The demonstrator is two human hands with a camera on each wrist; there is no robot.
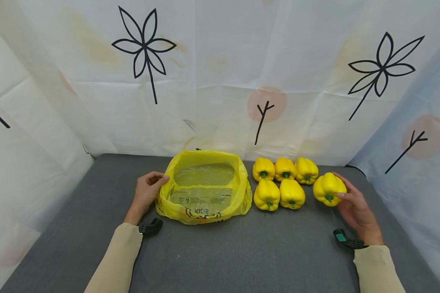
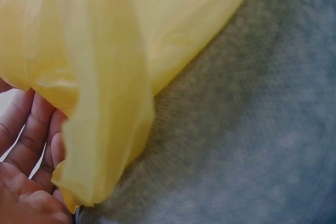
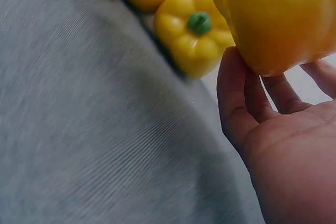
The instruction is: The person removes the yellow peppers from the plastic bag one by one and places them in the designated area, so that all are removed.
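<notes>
A yellow plastic bag (image 1: 201,217) stands on the grey table with its mouth spread wide, and its see-through inner side shows no pepper. At the bag's left rim, my left hand (image 1: 144,194) pinches the plastic between thumb and fingers. In the left wrist view, yellow film (image 2: 105,129) hangs beside the fingers (image 2: 31,135). Toward the right end of the table, my right hand (image 1: 357,207) grips a yellow bell pepper (image 1: 328,188) from its right side. The right wrist view shows that pepper (image 3: 283,19) between thumb and fingertips, its underside partly hidden by the fingers.
Several more yellow bell peppers (image 1: 267,195) sit in two rows just right of the bag, stems toward me. The grey table (image 1: 242,256) ends at a white patterned curtain (image 1: 212,81) behind and at both sides.
</notes>
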